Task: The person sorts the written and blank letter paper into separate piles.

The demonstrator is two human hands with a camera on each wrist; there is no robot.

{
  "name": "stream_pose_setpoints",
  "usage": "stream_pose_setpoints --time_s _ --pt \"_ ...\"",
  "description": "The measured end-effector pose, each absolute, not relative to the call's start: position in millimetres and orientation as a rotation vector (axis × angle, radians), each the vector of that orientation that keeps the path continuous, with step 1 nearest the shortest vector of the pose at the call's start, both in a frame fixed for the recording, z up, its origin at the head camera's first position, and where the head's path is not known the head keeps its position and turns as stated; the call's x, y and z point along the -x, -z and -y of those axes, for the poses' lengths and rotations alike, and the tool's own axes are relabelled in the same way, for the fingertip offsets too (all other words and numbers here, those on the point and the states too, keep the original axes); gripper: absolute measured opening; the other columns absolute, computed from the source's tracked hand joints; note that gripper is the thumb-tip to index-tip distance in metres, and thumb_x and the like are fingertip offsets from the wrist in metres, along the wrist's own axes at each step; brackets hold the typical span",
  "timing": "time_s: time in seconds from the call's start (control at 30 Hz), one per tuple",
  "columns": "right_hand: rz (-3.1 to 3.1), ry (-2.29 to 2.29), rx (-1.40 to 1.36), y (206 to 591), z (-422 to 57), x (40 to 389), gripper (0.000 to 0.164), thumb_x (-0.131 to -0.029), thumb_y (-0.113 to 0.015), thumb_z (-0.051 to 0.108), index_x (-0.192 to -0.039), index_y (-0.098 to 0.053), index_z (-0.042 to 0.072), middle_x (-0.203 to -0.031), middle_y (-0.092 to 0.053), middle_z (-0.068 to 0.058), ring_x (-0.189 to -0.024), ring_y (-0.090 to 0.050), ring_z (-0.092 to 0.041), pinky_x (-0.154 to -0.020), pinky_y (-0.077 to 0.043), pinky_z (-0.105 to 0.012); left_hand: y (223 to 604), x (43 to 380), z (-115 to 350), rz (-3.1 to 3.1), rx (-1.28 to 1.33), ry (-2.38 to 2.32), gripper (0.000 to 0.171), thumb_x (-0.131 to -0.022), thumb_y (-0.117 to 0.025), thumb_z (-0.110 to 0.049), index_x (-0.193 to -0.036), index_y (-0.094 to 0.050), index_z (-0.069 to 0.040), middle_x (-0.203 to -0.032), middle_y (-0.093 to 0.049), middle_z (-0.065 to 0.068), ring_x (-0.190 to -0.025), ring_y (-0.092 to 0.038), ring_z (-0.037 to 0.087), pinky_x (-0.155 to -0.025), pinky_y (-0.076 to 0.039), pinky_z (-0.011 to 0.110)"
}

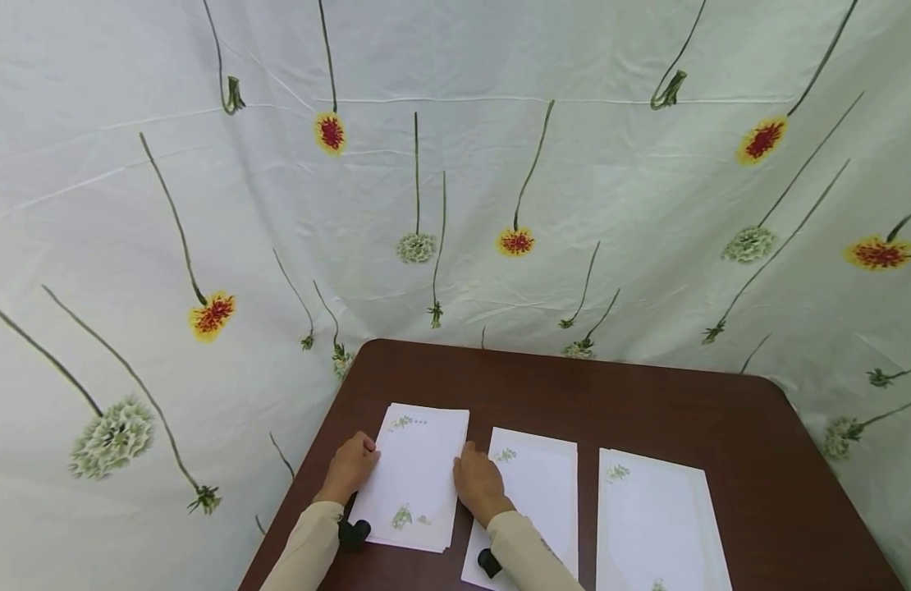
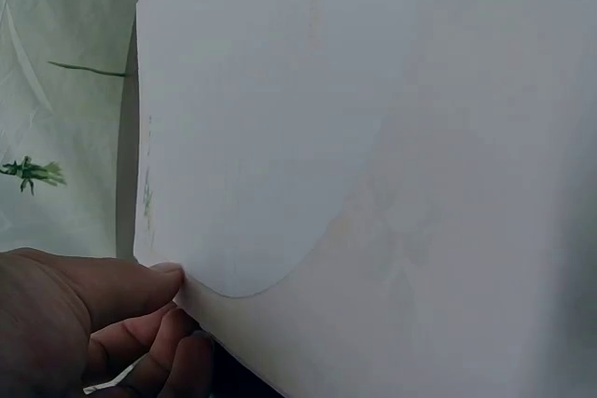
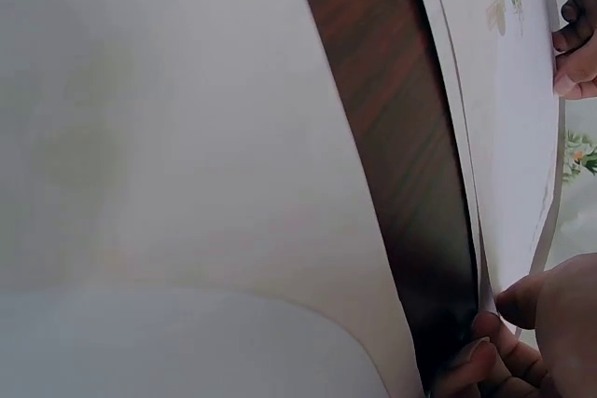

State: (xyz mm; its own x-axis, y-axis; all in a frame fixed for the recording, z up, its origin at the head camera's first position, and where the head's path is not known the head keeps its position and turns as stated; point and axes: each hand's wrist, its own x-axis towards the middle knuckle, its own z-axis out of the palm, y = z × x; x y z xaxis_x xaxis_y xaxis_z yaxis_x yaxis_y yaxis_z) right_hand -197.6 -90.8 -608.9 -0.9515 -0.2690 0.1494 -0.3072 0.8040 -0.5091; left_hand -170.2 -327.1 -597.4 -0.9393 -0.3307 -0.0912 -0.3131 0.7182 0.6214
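A small stack of white paper sheets [image 1: 418, 480] printed with pale green flowers lies at the table's left side. My left hand [image 1: 352, 466] pinches its left edge, thumb on top and the other fingers curled beneath, as the left wrist view shows at a lower corner of that view. From the opposite side my right hand [image 1: 479, 483] pinches the right edge between thumb and fingertips. There the right wrist view shows the edges of the sheets [image 3: 508, 128] slightly spread apart. A curved outline marks the top sheet [image 2: 270, 137] in the left wrist view.
A second stack of flower-printed paper [image 1: 540, 484] lies just right of the first, partly under my right forearm. Farther right is a third stack [image 1: 658, 517]. All rest on a dark brown table [image 1: 559, 390], with a flower-patterned white cloth [image 1: 463, 148] hanging behind it.
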Motion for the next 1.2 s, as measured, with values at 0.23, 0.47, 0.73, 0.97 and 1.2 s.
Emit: stream_pose_setpoints --time_s 0.23,0.47,0.73,0.97,1.2 --pt "2.894 -0.746 -0.435 608.1 89.7 194.5 0.027 -0.092 -0.07 0.014 -0.1 -0.052 -0.004 -0.072 -0.061 -0.02 -0.061 -0.065 -0.037 -0.054 -0.051 -0.045 597.9 171.8 324.2 2.885 -0.543 1.057 0.015 -0.095 -0.065 -0.008 -0.101 -0.055 0.001 -0.084 -0.058 0.011 -0.073 -0.056 0.027 -0.064 -0.049 0.041" --pt "2.886 -0.779 -0.426 607.9 86.9 195.3 0.026 -0.092 -0.071 0.013 -0.1 -0.053 -0.004 -0.074 -0.062 -0.02 -0.063 -0.066 -0.038 -0.056 -0.052 -0.046 598.2 172.6 321.0 2.881 -0.544 1.062 0.015 -0.095 -0.065 -0.008 -0.1 -0.055 0.001 -0.083 -0.057 0.01 -0.073 -0.055 0.026 -0.063 -0.048 0.04" --pt "2.858 -0.801 -0.474 608.7 80.5 197.1 0.022 -0.093 -0.07 0.013 -0.096 -0.054 -0.001 -0.073 -0.063 -0.017 -0.064 -0.067 -0.036 -0.054 -0.05 -0.043 593.5 174.7 312.2 2.858 -0.506 1.036 0.014 -0.095 -0.064 -0.009 -0.098 -0.055 0.002 -0.081 -0.056 0.01 -0.074 -0.055 0.027 -0.069 -0.048 0.046" --pt "2.839 -0.878 -0.465 597.4 52.3 202.4 0.021 -0.095 -0.068 0.015 -0.087 -0.051 0.006 -0.065 -0.055 -0.005 -0.054 -0.056 -0.021 -0.049 -0.044 -0.036 583.7 182.3 286.4 2.849 -0.407 1.016 0.014 -0.095 -0.064 -0.014 -0.097 -0.058 -0.001 -0.083 -0.058 0.008 -0.076 -0.057 0.027 -0.074 -0.047 0.048" --pt "2.9 -0.938 -0.192 587.3 1.7 207.1 0.024 -0.093 -0.069 0.019 -0.1 -0.055 0.001 -0.076 -0.066 -0.017 -0.062 -0.065 -0.032 -0.053 -0.048 -0.044 582.6 177.3 238.6 2.828 -0.091 0.975 0.011 -0.09 -0.068 -0.011 -0.086 -0.06 -0.006 -0.079 -0.052 0.003 -0.07 -0.053 0.02 -0.068 -0.043 0.042"
